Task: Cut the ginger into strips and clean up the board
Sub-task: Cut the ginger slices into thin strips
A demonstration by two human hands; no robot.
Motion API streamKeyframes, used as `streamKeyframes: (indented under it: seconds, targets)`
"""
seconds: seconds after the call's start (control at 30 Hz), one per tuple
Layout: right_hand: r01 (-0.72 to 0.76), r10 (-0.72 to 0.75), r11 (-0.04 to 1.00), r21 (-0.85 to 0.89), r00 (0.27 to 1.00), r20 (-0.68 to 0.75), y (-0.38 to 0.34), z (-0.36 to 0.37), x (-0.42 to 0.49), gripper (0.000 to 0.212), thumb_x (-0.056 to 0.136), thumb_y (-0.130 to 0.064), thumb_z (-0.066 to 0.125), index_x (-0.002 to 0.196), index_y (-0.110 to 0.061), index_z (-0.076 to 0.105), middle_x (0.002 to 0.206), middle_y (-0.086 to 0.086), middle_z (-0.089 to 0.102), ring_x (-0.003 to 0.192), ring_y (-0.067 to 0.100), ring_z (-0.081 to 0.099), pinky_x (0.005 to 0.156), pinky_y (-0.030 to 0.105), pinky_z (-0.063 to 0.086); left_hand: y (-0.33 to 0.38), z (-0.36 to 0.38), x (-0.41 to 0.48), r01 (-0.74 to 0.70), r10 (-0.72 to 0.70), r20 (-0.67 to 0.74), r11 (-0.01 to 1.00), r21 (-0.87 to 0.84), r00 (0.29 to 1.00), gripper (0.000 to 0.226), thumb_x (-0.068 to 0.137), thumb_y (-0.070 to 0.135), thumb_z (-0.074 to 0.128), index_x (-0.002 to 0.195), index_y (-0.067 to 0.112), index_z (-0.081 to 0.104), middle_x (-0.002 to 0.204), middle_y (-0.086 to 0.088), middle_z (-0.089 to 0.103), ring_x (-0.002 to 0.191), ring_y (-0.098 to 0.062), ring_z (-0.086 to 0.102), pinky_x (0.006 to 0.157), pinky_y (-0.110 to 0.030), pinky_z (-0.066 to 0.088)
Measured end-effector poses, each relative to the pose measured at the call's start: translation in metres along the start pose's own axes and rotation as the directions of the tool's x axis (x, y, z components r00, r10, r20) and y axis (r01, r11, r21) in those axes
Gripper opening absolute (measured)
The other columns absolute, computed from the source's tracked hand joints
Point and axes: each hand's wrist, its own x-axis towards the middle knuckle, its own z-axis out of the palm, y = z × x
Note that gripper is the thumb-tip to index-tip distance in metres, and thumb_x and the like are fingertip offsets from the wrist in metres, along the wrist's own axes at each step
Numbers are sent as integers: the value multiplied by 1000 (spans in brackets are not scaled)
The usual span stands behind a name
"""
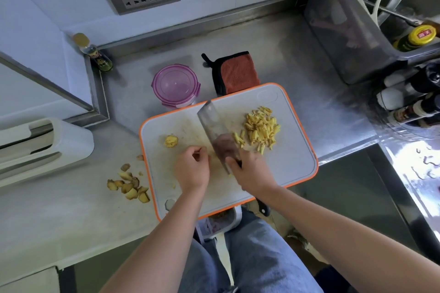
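Knife [212, 123]: being gripped by the right hand [252, 169].
Left hand [192, 169]: being curled beside it, mid-frame; hold unclear.
Ginger strips [259, 128]: right of centre.

Bare left hand [192, 169], bare right hand [252, 170], bare forearms [166, 233], light blue denim trousers [250, 261], pale footwear [301, 241]

Bright, soft, even light. Glare streaks the shiny steel worktop [345, 121] right of the right hand [252, 170] and its grip. The grey steel cleaver [214, 131] in that grip is motion-blurred. Edges bow outward.
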Motion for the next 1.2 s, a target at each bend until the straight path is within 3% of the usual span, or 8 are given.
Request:
streamKeyframes:
  seconds: [0.13,0.3,0.4,0.47,0.67,1.0,1.1,1.2]
  targets:
    - [-10,11,999,-45,1000,27,8,1,-6,37,97,-26,48,63,-18,35,56,9,49,54,32,56,49,37,43,2,-14,0,-9,25,-114,991,136,993,16,94,20,56,97,11,70,87,-4,71,77,-20,61,65,-29,40]
    - [-159,165,985,63,979,-118,23,-24,7,33,96,-28,49,66,-14,43,61,17,60,51,33,60,49,48,52,-5,-37,21,-27,92,-269,971,236,959,21,92,19,56,112,12,60,98,-12,66,88,-32,62,68,-35,41]
    - [-147,155,987,69,980,-127,19,-26,14,34,95,-26,49,65,-12,43,59,18,60,46,29,60,47,46,52,2,-46,32,36,56,-254,938,346,966,36,96,23,54,131,13,54,119,-18,54,100,-37,57,77,-40,43]
    - [-98,100,995,34,991,-90,13,-20,16,32,94,-26,49,66,-12,43,58,15,58,47,28,59,47,45,52,3,-47,39,54,33,-214,920,389,976,36,97,27,53,130,14,57,121,-18,53,104,-37,56,82,-40,43]
    - [-69,68,997,-19,996,-53,5,-6,17,31,95,-29,50,72,-9,46,61,15,60,53,31,61,52,44,52,-2,-48,52,9,48,-191,958,286,980,11,89,17,66,96,13,73,98,-9,70,90,-25,62,71,-25,35]
    - [-71,71,997,-15,997,-38,4,-10,16,29,95,-28,50,80,-3,50,63,17,60,53,32,61,51,45,53,-3,-51,45,-41,48,-107,997,72,993,13,83,16,75,93,10,71,84,1,69,75,-12,61,71,-20,41]
    - [-74,74,997,2,996,-43,6,-11,16,28,95,-29,50,82,-4,51,62,16,59,54,32,60,51,46,52,3,-37,36,-45,46,6,998,-33,999,13,79,19,78,88,12,72,75,3,68,68,-13,62,70,-27,50]
    - [-65,65,998,1,997,-48,8,-14,15,27,96,-31,49,85,-7,55,63,12,60,53,27,59,51,46,53,12,-15,24,92,-68,187,988,-124,980,12,77,16,80,82,13,70,73,-6,69,62,-19,63,72,-36,56]
